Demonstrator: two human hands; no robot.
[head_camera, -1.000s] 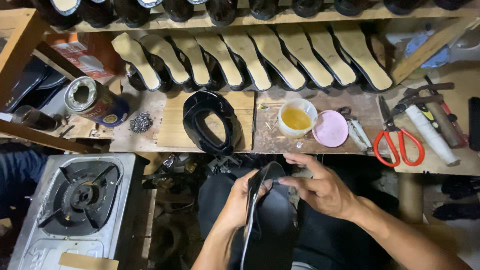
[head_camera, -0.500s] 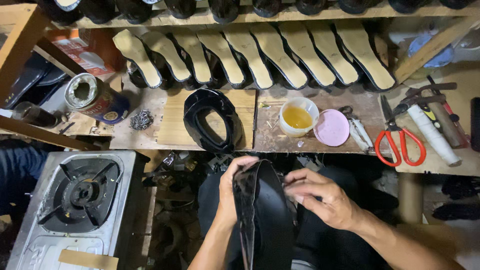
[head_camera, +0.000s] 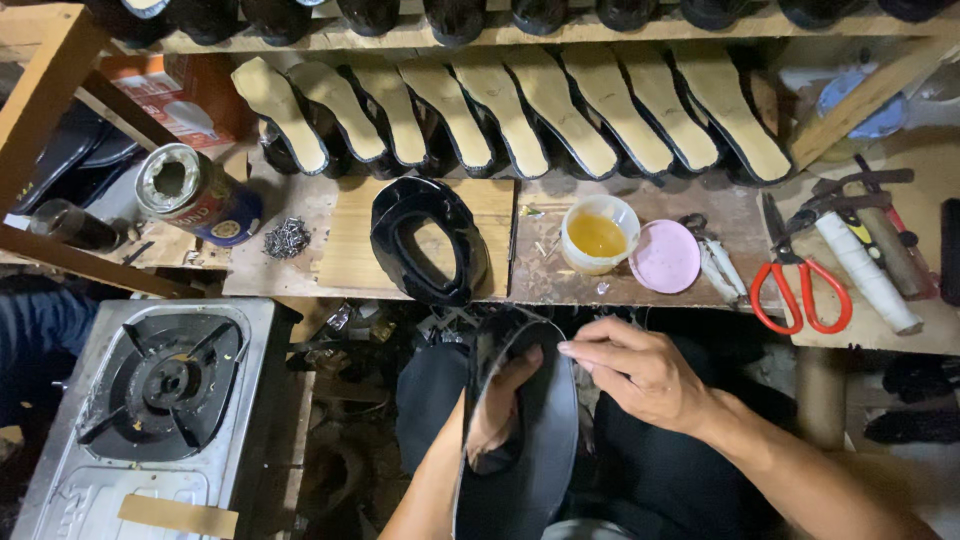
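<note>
Over my lap I hold a glossy black shoe upper (head_camera: 545, 440). My left hand (head_camera: 497, 410) is tucked inside its opening, fingers curled against the inner lining. My right hand (head_camera: 640, 375) grips the outer right edge near the top, fingers stretched across the leather. On the wooden bench just beyond lies another black shoe upper (head_camera: 428, 240), flat on a light board.
A cup of yellow glue (head_camera: 598, 234) and its pink lid (head_camera: 666, 256) sit on the bench, red-handled scissors (head_camera: 795, 290) to the right. A row of lasted shoes (head_camera: 520, 115) lines the back. A tin can (head_camera: 190, 192) and small nails (head_camera: 288, 238) sit left; a gas stove (head_camera: 160, 385) lower left.
The upper has been pulled closer and lower over my lap. My left hand has slid deeper inside it, and my right hand has shifted right along its edge.
</note>
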